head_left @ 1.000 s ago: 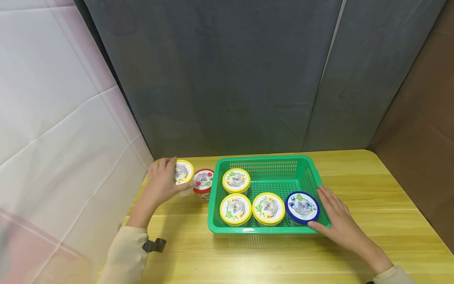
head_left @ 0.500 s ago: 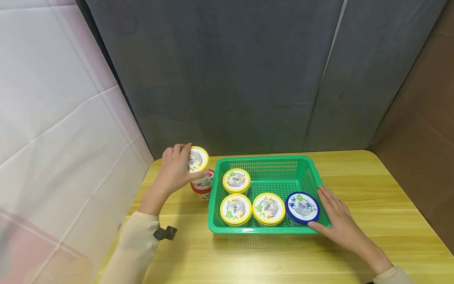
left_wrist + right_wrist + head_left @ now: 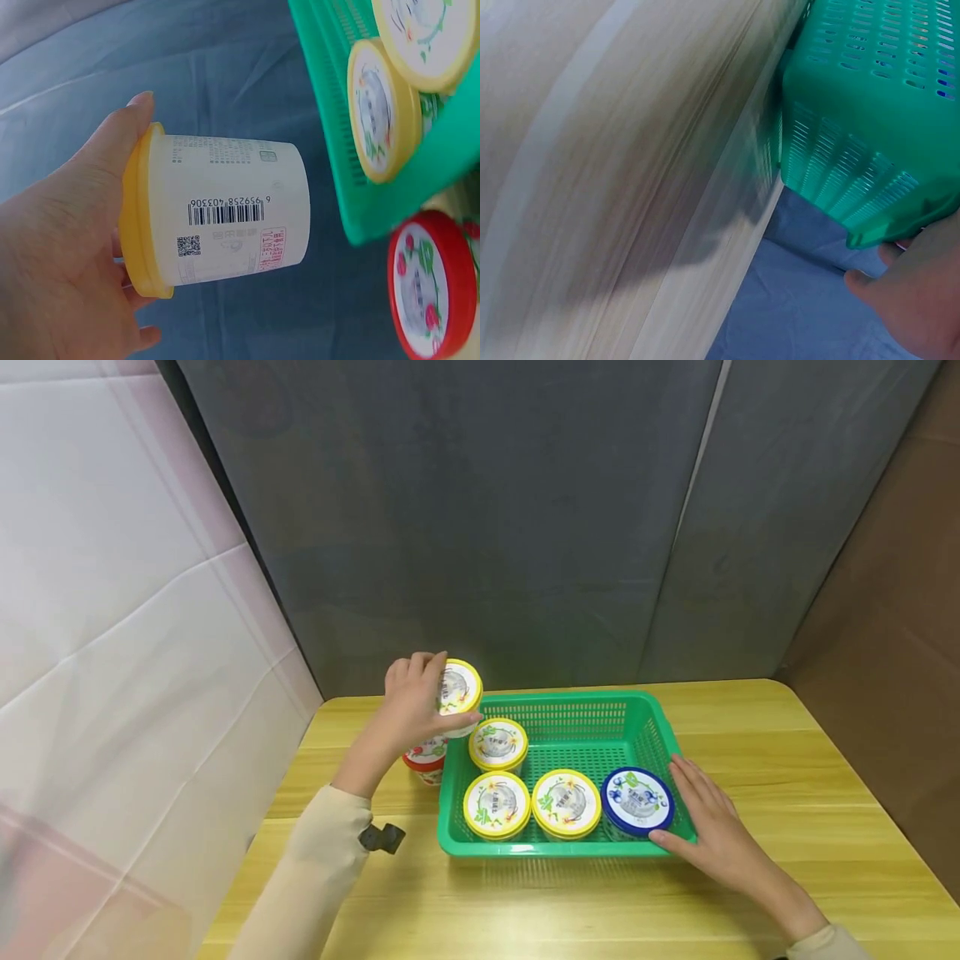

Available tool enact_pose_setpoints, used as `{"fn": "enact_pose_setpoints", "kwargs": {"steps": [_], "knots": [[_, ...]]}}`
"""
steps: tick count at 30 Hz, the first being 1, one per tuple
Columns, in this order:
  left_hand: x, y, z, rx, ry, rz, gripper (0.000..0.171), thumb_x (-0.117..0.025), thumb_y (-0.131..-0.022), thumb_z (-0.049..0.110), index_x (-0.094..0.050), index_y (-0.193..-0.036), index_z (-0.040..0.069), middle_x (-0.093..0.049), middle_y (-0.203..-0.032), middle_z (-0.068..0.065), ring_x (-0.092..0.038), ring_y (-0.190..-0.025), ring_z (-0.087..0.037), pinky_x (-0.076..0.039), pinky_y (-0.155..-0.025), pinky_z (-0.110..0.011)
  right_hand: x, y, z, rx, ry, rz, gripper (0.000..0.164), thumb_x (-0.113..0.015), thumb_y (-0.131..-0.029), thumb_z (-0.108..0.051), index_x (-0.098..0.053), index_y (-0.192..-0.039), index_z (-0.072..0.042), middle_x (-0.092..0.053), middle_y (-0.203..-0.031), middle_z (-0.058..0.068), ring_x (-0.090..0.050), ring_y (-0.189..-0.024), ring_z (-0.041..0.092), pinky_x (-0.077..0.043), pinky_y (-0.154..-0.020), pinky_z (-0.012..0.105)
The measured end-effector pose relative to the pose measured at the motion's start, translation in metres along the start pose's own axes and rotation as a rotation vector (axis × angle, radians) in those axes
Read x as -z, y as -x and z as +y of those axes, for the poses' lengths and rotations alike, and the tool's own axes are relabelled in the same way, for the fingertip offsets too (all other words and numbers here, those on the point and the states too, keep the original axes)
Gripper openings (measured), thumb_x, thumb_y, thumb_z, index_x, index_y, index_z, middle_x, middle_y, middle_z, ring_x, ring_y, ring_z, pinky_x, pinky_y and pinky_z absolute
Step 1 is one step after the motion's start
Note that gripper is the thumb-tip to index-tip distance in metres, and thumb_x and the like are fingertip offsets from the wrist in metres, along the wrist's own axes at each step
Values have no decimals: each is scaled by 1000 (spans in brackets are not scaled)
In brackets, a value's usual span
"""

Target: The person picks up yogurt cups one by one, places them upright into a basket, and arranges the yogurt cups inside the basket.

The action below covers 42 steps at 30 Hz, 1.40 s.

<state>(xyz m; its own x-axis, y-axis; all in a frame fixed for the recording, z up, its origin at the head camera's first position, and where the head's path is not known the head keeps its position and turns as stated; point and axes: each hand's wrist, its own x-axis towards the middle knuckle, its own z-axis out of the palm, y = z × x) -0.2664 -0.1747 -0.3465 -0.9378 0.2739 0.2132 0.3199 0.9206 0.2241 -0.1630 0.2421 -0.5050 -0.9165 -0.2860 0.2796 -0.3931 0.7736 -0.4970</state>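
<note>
My left hand [image 3: 412, 706] grips a tub [image 3: 461, 687] with a yellow lid round its rim, raised over the back left corner of a green basket [image 3: 570, 697]. In the left wrist view a barcode shows on the white side of this tub [image 3: 232, 202]. My right hand [image 3: 712, 822] rests on the basket's front right corner, fingers laid along the right rim. Inside the basket stand three yellow-lidded tubs, at the back left [image 3: 498, 743], front left [image 3: 497, 806] and front middle [image 3: 566, 804]. A blue-lidded tub [image 3: 637, 802] stands at the front right.
Just left of the basket, a red-lidded tub [image 3: 425, 760] stands on the wooden table [image 3: 570, 910], partly hidden by my left hand. A dark grey wall [image 3: 480, 527] rises behind the table, a white panel [image 3: 150, 652] at left, a brown one [image 3: 885, 652] at right.
My left hand has lifted the yellow-lidded tub off the table and carried it right, past the red-lidded tub to the basket's edge. My right hand has stayed on the basket.
</note>
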Motion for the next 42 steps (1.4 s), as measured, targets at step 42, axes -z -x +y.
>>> {"fn": "enact_pose_setpoints", "kwargs": {"steps": [42], "knots": [[-84,-47,91,-209,-12,-217,113,-73,-75,68,-21,-159,14,-32,-159,-7,-30,-147,-27,-14,-124,-57,-4,-4,-5,-1,7,12,100,-73,-85,-46,-16,-159,-9,-17,-166,18,-15,-153,41,-23,-108,74]]}}
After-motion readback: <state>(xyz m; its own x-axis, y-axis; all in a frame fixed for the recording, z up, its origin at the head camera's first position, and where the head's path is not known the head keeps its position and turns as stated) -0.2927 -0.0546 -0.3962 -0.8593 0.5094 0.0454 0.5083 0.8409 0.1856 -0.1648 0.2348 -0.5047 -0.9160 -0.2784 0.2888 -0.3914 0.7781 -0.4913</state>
